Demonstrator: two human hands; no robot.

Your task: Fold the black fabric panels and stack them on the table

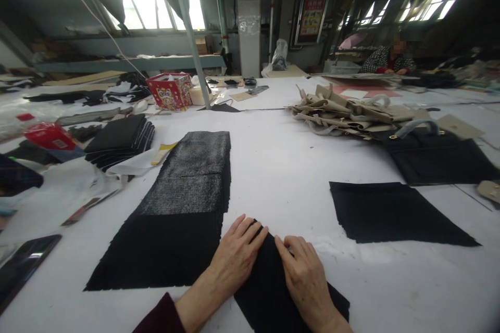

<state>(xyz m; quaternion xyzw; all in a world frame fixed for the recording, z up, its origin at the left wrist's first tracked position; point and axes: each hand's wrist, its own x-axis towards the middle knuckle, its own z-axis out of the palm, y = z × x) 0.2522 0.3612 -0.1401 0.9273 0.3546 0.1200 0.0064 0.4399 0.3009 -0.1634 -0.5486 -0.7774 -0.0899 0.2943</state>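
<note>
A black fabric piece (269, 283) lies in front of me on the white table, under both my hands. My left hand (236, 255) rests on its upper left part, fingers stretched out and lying flat. At its right edge is my right hand (307, 273), fingers curled and closed on the fabric; the undersides of those fingers are hidden. Just left of my hands is a stack of black fabric panels (164, 250), the upper ones coated speckled grey. A separate black panel (398, 213) lies flat to the right.
A black handbag (441, 153) and a heap of beige bag pieces (344, 112) lie at the right. Folded black pieces (121, 138), a red package (52, 138) and a phone (27, 265) are at the left. A pole (191, 36) stands beyond a red box (170, 92). Another person (386, 60) sits far right.
</note>
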